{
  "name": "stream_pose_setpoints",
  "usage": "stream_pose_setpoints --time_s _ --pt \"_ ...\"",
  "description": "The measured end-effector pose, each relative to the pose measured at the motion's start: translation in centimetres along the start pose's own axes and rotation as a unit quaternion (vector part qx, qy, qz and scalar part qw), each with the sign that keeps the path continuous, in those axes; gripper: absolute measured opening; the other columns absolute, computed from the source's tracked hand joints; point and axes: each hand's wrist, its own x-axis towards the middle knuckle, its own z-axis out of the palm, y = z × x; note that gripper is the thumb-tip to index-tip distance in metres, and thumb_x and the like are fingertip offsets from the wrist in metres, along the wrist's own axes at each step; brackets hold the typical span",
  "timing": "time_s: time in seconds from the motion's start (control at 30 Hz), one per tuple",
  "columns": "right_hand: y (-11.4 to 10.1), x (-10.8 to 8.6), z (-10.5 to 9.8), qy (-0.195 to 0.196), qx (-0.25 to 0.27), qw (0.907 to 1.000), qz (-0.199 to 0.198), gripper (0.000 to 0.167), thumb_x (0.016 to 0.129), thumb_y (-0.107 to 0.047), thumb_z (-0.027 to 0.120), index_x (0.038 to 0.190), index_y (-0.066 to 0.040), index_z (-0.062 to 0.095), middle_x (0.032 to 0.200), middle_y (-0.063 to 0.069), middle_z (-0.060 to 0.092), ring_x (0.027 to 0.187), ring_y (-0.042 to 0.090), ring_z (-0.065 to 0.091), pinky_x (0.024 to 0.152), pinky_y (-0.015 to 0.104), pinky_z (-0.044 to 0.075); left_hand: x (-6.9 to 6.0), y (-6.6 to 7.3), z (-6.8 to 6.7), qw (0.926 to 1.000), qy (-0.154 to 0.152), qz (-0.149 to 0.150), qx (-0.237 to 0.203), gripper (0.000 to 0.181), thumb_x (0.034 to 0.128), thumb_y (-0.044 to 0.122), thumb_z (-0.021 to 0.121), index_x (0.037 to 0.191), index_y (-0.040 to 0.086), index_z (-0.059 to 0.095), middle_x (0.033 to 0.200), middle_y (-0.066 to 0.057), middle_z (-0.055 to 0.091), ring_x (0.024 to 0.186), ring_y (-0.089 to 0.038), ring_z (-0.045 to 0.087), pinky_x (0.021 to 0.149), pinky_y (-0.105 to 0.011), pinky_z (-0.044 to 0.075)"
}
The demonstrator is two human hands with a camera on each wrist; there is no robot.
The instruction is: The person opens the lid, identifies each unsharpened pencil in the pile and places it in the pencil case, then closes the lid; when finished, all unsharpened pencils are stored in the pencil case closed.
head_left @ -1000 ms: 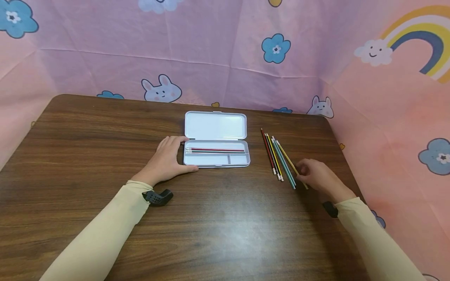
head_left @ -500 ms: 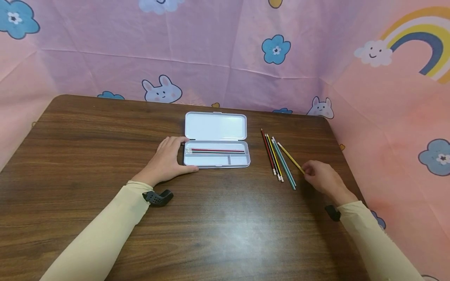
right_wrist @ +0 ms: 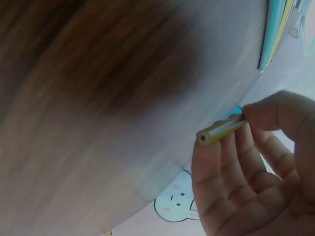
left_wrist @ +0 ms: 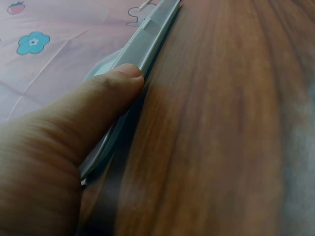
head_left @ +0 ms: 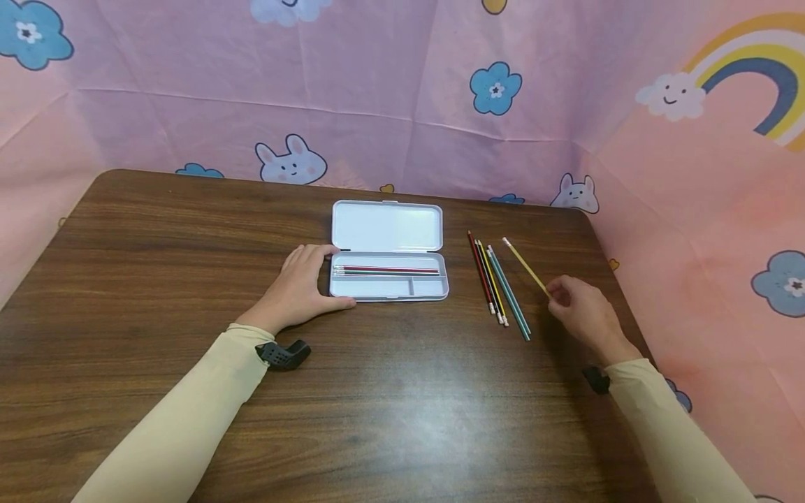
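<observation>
Spanning wide, the left hand (head_left: 295,283) grips the left end of the open pencil case (head_left: 371,287) on the counter (head_left: 390,391); the left wrist view shows only its thumb side. Loose pencils (head_left: 493,284) lie right of the case. Farther right, the right hand (head_left: 581,307) pinches a yellow pencil (head_left: 527,268), whose flat end (right_wrist: 203,138) only the right wrist view shows.

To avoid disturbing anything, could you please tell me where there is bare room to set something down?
The table is widely bare left of the left hand and on the near side of the open pencil case, between the sleeves. It is crowded right of the case: loose pencils, then the right hand pinching a yellow pencil.
</observation>
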Motion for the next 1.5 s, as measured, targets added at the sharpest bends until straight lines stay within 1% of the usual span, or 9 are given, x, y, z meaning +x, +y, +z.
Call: stream_pose_setpoints --time_s 0.23,0.33,0.47,0.73,0.87,0.97,1.1,1.23,1.5 --pt "-1.2 0.8 0.5 0.055 0.003 0.9973 -0.049 0.017 0.097 -0.005 0.069 0.114 -0.003 0.069 0.105 0.017 0.071 0.095 0.035 0.069 0.079 0.056 0.057 0.0 0.1 0.0 1.0000 -0.001 -0.003 0.002 0.103 0.0761 0.062 0.085 0.151 0.007 0.040 0.149 -0.013 0.045 0.142 -0.032 0.037 0.127 -0.055 0.012" --pt "-2.0 1.1 0.8 0.076 0.008 0.9950 -0.065 0.017 0.097 -0.005 0.070 0.113 -0.004 0.071 0.104 0.015 0.071 0.095 0.034 0.070 0.079 0.055 0.058 0.0 0.1 0.0 1.0000 -0.002 -0.002 0.003 0.103 0.0763 0.062 0.085 0.151 0.008 0.040 0.150 -0.013 0.045 0.143 -0.031 0.037 0.127 -0.055 0.013" --pt "-3.3 1.6 1.1 0.091 0.018 0.9923 -0.082 0.016 0.096 -0.005 0.072 0.112 -0.006 0.073 0.099 0.012 0.070 0.089 0.030 0.068 0.076 0.052 0.058 0.0 0.1 0.0 1.0000 -0.001 -0.002 0.003 0.103 0.0761 0.063 0.085 0.151 0.008 0.041 0.151 -0.012 0.045 0.144 -0.031 0.036 0.127 -0.055 0.014" --pt "-6.2 2.9 1.6 0.083 0.032 0.9902 -0.108 0.016 0.096 -0.006 0.072 0.113 -0.006 0.074 0.099 0.008 0.069 0.088 0.026 0.067 0.076 0.048 0.058 -0.1 0.1 0.0 1.0000 -0.002 -0.003 0.002 0.104 0.0760 0.064 0.084 0.152 0.008 0.040 0.151 -0.012 0.045 0.145 -0.031 0.035 0.128 -0.055 0.012" --pt "-7.7 3.6 1.9 0.077 0.025 0.9892 -0.122 0.015 0.096 -0.006 0.072 0.111 -0.007 0.074 0.099 0.007 0.070 0.088 0.026 0.069 0.075 0.047 0.060 0.0 0.1 0.0 1.0000 -0.004 -0.003 0.002 0.105 0.0759 0.064 0.084 0.153 0.009 0.039 0.152 -0.013 0.044 0.146 -0.031 0.035 0.128 -0.054 0.010" --pt "-8.7 4.1 2.1 0.068 0.015 0.9899 -0.124 0.014 0.096 -0.008 0.073 0.110 -0.009 0.075 0.099 0.006 0.069 0.086 0.026 0.069 0.072 0.046 0.059 -0.1 0.2 0.0 1.0000 -0.005 -0.003 0.002 0.105 0.0760 0.064 0.084 0.153 0.008 0.039 0.152 -0.013 0.044 0.146 -0.031 0.035 0.128 -0.053 0.010" --pt "-10.2 4.7 2.5 0.052 0.011 0.9907 -0.125 0.016 0.096 -0.010 0.073 0.112 -0.012 0.075 0.098 0.004 0.068 0.083 0.023 0.065 0.066 0.041 0.055 -0.1 0.2 -0.1 1.0000 -0.004 -0.003 0.002 0.104 0.0762 0.063 0.085 0.153 0.008 0.040 0.151 -0.013 0.045 0.145 -0.031 0.035 0.128 -0.053 0.010" --pt "-11.6 5.3 3.0 0.049 0.016 0.9881 -0.145 0.016 0.096 -0.009 0.074 0.111 -0.013 0.076 0.096 0.003 0.067 0.080 0.020 0.063 0.066 0.037 0.053 -0.1 0.3 -0.1 1.0000 -0.004 -0.003 0.002 0.104 0.0765 0.062 0.085 0.153 0.008 0.040 0.151 -0.014 0.045 0.144 -0.031 0.036 0.128 -0.053 0.010" --pt "-13.8 6.7 4.1 0.049 0.019 0.9807 -0.188 0.016 0.095 -0.009 0.075 0.110 -0.014 0.078 0.099 0.002 0.072 0.081 0.018 0.063 0.067 0.037 0.053 -0.1 0.3 -0.2 1.0000 -0.004 -0.003 0.004 0.104 0.0766 0.062 0.085 0.153 0.008 0.039 0.151 -0.013 0.045 0.145 -0.031 0.036 0.128 -0.053 0.010"
